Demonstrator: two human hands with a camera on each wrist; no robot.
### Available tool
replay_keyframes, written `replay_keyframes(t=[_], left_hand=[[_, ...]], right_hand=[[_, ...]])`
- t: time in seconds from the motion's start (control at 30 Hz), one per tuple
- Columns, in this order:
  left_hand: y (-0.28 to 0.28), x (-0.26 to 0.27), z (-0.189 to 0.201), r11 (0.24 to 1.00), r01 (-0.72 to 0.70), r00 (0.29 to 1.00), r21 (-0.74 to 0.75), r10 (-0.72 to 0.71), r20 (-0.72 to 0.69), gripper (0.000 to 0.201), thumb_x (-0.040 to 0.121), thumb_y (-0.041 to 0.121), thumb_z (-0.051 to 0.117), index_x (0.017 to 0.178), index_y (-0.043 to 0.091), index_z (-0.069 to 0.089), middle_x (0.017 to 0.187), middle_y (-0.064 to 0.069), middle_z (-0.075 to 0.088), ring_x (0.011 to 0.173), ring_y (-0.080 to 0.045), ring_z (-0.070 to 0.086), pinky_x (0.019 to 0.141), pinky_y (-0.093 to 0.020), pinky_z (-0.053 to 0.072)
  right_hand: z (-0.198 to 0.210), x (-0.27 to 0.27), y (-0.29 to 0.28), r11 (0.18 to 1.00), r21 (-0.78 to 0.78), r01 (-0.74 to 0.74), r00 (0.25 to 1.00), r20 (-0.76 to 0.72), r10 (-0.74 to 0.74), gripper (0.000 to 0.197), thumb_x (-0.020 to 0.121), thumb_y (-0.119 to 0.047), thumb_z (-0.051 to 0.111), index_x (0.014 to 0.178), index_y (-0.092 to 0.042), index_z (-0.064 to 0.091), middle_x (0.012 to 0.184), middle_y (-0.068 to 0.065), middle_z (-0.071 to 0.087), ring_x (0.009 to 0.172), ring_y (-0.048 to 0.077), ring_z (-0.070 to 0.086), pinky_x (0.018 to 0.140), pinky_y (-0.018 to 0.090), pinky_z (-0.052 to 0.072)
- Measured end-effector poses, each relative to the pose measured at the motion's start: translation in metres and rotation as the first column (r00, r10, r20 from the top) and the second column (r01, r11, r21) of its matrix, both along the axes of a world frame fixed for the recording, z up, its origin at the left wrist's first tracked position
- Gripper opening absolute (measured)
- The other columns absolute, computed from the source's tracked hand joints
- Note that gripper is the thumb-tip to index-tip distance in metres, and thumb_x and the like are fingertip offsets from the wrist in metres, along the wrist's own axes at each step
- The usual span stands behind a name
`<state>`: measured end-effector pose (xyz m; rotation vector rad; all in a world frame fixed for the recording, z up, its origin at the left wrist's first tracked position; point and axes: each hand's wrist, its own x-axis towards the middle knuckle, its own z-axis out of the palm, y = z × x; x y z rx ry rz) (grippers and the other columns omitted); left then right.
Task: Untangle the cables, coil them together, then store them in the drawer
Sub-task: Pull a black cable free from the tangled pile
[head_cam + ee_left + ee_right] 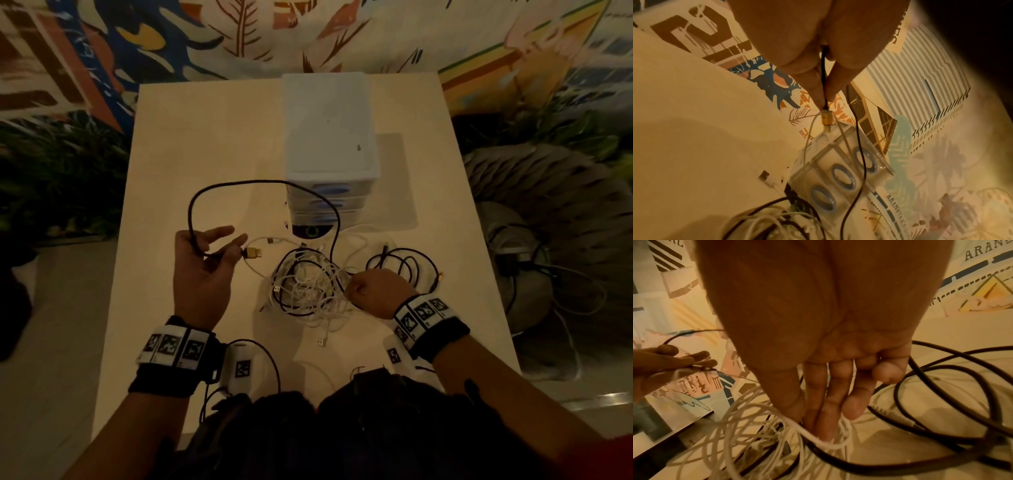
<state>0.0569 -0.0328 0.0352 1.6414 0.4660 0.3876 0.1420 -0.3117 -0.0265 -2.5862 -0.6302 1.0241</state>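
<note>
Untangling stage: I see cables on the table, fronting the closed drawer unit.

White-and-black cable tangle pinned by right hand, fingers curled on strands; left hand pinches the black cable behind its gold plug, lifted to draw it free.

The right hand reaches down into tangled white cables, a strand looped around its fingertips; black cables sprawl toward three o'clock.

Head view overhead, wrist views close, sharing cable tangle
</note>
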Motion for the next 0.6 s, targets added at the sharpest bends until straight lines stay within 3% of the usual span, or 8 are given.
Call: replay_keyframes(t=[0.07,0.13,0.23,0.3,0.37,0.43,0.5,0.6], left_hand=[[0.002,-0.002,-0.002,1.0,-0.004,1.0,0.018,0.005,-0.018,0.038,0.091,-0.012,0.062,0.112,0.014,0.044,0.121,-0.009,0.067,0.108,-0.019,0.071,0.092,-0.04,0.059],[0.001,-0.002,-0.003,0.998,-0.034,0.998,-0.057,0.03,-0.06,0.045,0.091,-0.005,0.067,0.128,0.012,0.049,0.117,-0.006,0.072,0.105,-0.022,0.072,0.085,-0.037,0.061],[0.002,-0.003,-0.007,0.981,-0.106,0.993,-0.164,0.095,-0.07,0.048,0.096,0.004,0.063,0.141,0.014,0.048,0.109,-0.007,0.074,0.102,-0.022,0.073,0.081,-0.033,0.061],[0.006,-0.004,-0.01,0.989,-0.115,0.992,-0.096,0.11,-0.057,0.046,0.1,0.006,0.059,0.143,0.013,0.045,0.106,-0.007,0.073,0.097,-0.019,0.073,0.08,-0.029,0.06],[0.013,-0.006,-0.016,0.995,-0.084,0.992,0.05,0.089,-0.09,0.042,0.103,0.002,0.049,0.143,0.016,0.045,0.1,-0.003,0.067,0.082,-0.012,0.07,0.073,-0.024,0.058],[0.021,-0.008,-0.024,0.985,-0.051,0.974,0.166,0.086,-0.211,0.045,0.102,-0.001,0.042,0.139,0.024,0.045,0.093,-0.002,0.06,0.068,-0.015,0.061,0.065,-0.038,0.057],[0.029,-0.011,-0.031,0.958,-0.044,0.937,0.283,0.138,-0.322,0.046,0.099,0.004,0.046,0.134,0.034,0.043,0.093,-0.006,0.058,0.066,-0.025,0.059,0.066,-0.051,0.056],[0.037,-0.014,-0.035,0.929,0.037,0.879,0.368,0.145,-0.455,0.044,0.094,0.016,0.058,0.131,0.034,0.043,0.099,-0.006,0.06,0.07,-0.031,0.063,0.071,-0.05,0.056]], right_hand=[[-0.001,-0.001,0.001,1.0,0.016,-0.005,1.0,0.002,0.005,0.029,0.098,-0.038,0.056,0.109,-0.017,0.073,0.11,0.009,0.071,0.103,0.029,0.064,0.075,0.029,0.042],[-0.003,-0.002,0.003,1.0,0.023,-0.013,1.0,0.006,0.013,0.027,0.097,-0.039,0.058,0.102,-0.017,0.072,0.107,0.009,0.07,0.101,0.029,0.063,0.077,0.032,0.045],[-0.008,-0.003,0.005,1.0,0.018,0.002,1.0,-0.014,-0.002,0.017,0.094,-0.042,0.06,0.086,-0.027,0.058,0.103,0.008,0.068,0.098,0.03,0.062,0.08,0.037,0.049],[-0.009,-0.004,0.005,1.0,0.024,0.015,1.0,-0.021,-0.015,0.018,0.092,-0.043,0.062,0.085,-0.03,0.053,0.099,0.007,0.068,0.094,0.03,0.063,0.079,0.039,0.051],[-0.009,-0.006,0.005,0.998,0.043,0.043,0.999,-0.019,-0.042,0.018,0.092,-0.043,0.062,0.094,-0.025,0.057,0.096,0.005,0.069,0.092,0.029,0.064,0.079,0.039,0.052],[-0.008,-0.007,0.003,0.994,0.081,0.076,0.997,-0.009,-0.075,0.02,0.092,-0.041,0.062,0.104,-0.025,0.062,0.095,0.003,0.071,0.091,0.026,0.065,0.079,0.038,0.052],[-0.005,-0.007,0.001,0.983,0.145,0.116,0.993,0.002,-0.118,0.029,0.092,-0.04,0.063,0.118,-0.027,0.065,0.095,0.0,0.073,0.092,0.023,0.065,0.081,0.038,0.053],[-0.001,-0.009,0.001,0.949,0.251,0.193,0.976,0.051,-0.212,0.029,0.094,-0.041,0.062,0.117,-0.026,0.072,0.094,0.001,0.075,0.091,0.021,0.067,0.081,0.038,0.054]])
